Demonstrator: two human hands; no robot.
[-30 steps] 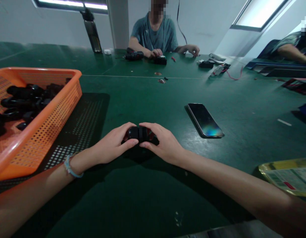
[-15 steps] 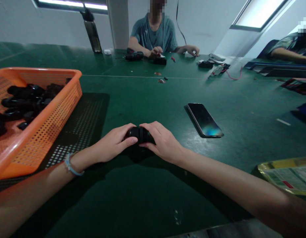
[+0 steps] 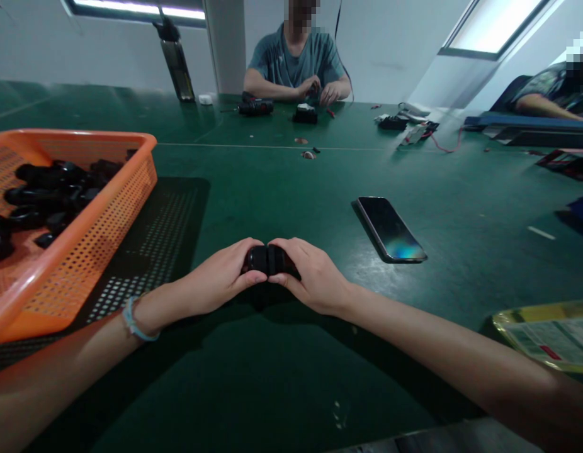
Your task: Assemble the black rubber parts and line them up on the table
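A black cylindrical part (image 3: 269,259) with a groove around its middle lies sideways between my two hands, just above or on the green table. My left hand (image 3: 225,272) is closed around its left end, thumb on the near side. Around the right end wraps my right hand (image 3: 313,272), with its thumb also on the near side. The fingers cover both ends, so the exact kind of part cannot be made out. Several similar dark pieces (image 3: 46,195) lie in the orange basket (image 3: 107,217) to my left.
A phone (image 3: 390,229) lies to the right on the green table (image 3: 272,365), and a gold-rimmed package (image 3: 546,333) sits near the right edge. Across the table a person (image 3: 294,63) handles small parts beside a power drill (image 3: 255,107). A bottle (image 3: 177,63) stands at the back left.
My hands have shifted slightly down and right with the black part, and my left thumb has moved a little. The person opposite has brought both hands together.
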